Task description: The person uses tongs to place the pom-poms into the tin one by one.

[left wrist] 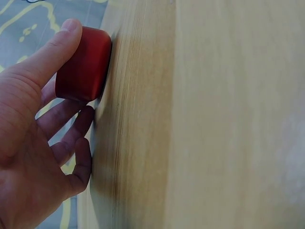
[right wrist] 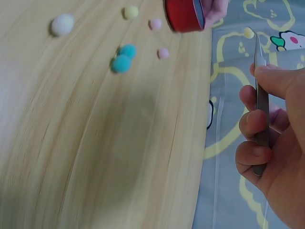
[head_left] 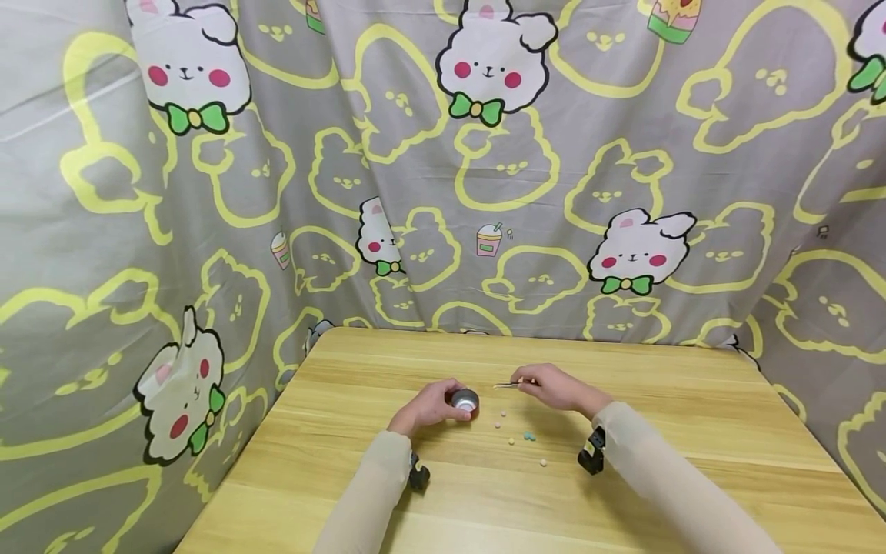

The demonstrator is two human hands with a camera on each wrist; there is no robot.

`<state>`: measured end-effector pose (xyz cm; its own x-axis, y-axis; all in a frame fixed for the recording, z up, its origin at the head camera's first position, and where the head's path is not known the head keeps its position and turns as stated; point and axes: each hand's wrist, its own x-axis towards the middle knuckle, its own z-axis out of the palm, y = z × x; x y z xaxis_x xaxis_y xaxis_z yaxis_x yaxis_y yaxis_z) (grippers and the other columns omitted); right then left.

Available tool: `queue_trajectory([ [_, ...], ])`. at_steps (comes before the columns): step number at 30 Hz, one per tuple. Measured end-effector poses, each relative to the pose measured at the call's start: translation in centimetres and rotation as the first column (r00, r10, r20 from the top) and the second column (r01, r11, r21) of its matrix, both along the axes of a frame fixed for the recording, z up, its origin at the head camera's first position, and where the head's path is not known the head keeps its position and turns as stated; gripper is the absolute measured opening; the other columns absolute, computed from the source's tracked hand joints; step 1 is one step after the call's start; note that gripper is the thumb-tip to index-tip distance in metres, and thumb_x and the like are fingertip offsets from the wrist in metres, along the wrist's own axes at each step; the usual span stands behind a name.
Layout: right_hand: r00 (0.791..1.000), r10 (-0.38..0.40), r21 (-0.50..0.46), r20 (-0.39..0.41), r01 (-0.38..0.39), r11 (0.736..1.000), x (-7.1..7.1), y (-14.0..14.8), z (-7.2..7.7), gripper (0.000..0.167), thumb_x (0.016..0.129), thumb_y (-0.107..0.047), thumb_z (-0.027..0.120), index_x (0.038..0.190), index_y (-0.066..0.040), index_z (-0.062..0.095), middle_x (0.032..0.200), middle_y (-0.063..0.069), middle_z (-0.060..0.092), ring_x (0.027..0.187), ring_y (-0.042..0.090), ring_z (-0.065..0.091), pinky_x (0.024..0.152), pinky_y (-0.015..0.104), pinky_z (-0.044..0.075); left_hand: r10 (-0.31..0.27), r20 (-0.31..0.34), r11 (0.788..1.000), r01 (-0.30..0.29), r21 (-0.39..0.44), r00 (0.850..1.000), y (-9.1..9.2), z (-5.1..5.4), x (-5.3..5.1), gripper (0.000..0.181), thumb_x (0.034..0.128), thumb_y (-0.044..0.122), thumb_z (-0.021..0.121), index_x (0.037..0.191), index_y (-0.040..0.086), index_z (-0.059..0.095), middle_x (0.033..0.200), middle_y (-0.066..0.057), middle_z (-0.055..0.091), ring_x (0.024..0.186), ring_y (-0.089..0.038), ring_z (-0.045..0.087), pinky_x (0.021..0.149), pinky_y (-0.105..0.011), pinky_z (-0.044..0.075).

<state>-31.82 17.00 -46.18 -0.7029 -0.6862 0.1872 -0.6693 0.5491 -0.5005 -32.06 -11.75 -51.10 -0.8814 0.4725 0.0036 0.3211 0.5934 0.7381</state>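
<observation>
Your left hand (head_left: 429, 404) is gripping the tin (head_left: 465, 401) by its side, thumb on one side and fingers behind, while the lower fingers are curling loosely below it; its open mouth is facing up towards you, though you cannot tell whether its base is touching the wood. Your right hand (head_left: 552, 386) is pinching the tweezers (right wrist: 261, 98), thumb over one side and fingertips along the other, and the tips are holding a pale yellow ball (right wrist: 249, 33) above the table, to the right of the tin. For good control, you want to be squeezing just enough to hold the ball, since soft fluff will probably spring out under hard pressure, and to be moving from the wrist with the tips in sight. Your left grip should be staying firm so that the tin is not tipping. On the bare, pale wood of the table (head_left: 699, 396), a white ball (right wrist: 62, 25), a second yellow one (right wrist: 130, 12), two pink balls (right wrist: 163, 53) and two touching blue balls (right wrist: 121, 63) are lying near the tin; a brushing sleeve (head_left: 651, 454) could be rolling them. Around the table, a grey curtain (head_left: 422, 177) is hanging, printed with yellow outlines and white rabbits.
</observation>
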Motion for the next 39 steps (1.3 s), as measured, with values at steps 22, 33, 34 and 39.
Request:
queue_trajectory([
  [22, 0.993, 0.113, 0.022, -0.018, -0.113, 0.993, -0.8, -3.6, -0.8, 0.016, 0.096, -0.009, 0.053, 0.106, -0.009, 0.066, 0.098, 0.003, 0.066, 0.084, 0.01, 0.058, 0.072, 0.033, 0.047, -0.007, -0.008, 1.0, 0.007, 0.008, 1.0, 0.1, 0.1, 0.1, 0.042, 0.0775, 0.027, 0.08, 0.113, 0.013, 0.063, 0.101, 0.004, 0.062, 0.094, -0.015, 0.056, 0.084, -0.034, 0.043],
  [33, 0.984, 0.163, -0.011, -0.073, -0.164, 0.986, -1.3, -4.1, -1.6, 0.014, 0.096, -0.01, 0.054, 0.103, -0.005, 0.065, 0.092, 0.001, 0.065, 0.077, 0.006, 0.056, 0.066, 0.029, 0.047, -0.006, 0.003, 1.0, 0.006, 0.014, 1.0, 0.1, 0.2, 0.1, 0.044, 0.0768, 0.027, 0.08, 0.114, 0.012, 0.062, 0.1, 0.004, 0.062, 0.094, -0.015, 0.056, 0.084, -0.034, 0.043],
  [34, 0.986, 0.153, -0.005, -0.064, -0.153, 0.988, -1.3, -4.2, -1.6, 0.013, 0.096, -0.01, 0.054, 0.103, -0.006, 0.065, 0.091, 0.001, 0.065, 0.077, 0.007, 0.055, 0.066, 0.029, 0.046, -0.005, 0.003, 1.0, 0.005, 0.013, 1.0, 0.1, 0.2, 0.1, 0.044, 0.0768, 0.027, 0.08, 0.114, 0.012, 0.062, 0.1, 0.004, 0.062, 0.094, -0.015, 0.056, 0.084, -0.034, 0.043],
  [39, 0.996, 0.09, 0.031, -0.014, -0.089, 0.996, -1.5, -4.4, -1.9, 0.013, 0.095, -0.008, 0.056, 0.103, -0.009, 0.065, 0.092, 0.001, 0.065, 0.077, 0.008, 0.056, 0.068, 0.03, 0.047, -0.002, -0.001, 1.0, 0.002, 0.01, 1.0, 0.0, 0.2, 0.1, 0.044, 0.0768, 0.026, 0.08, 0.114, 0.012, 0.062, 0.1, 0.004, 0.062, 0.093, -0.014, 0.056, 0.084, -0.033, 0.043],
])
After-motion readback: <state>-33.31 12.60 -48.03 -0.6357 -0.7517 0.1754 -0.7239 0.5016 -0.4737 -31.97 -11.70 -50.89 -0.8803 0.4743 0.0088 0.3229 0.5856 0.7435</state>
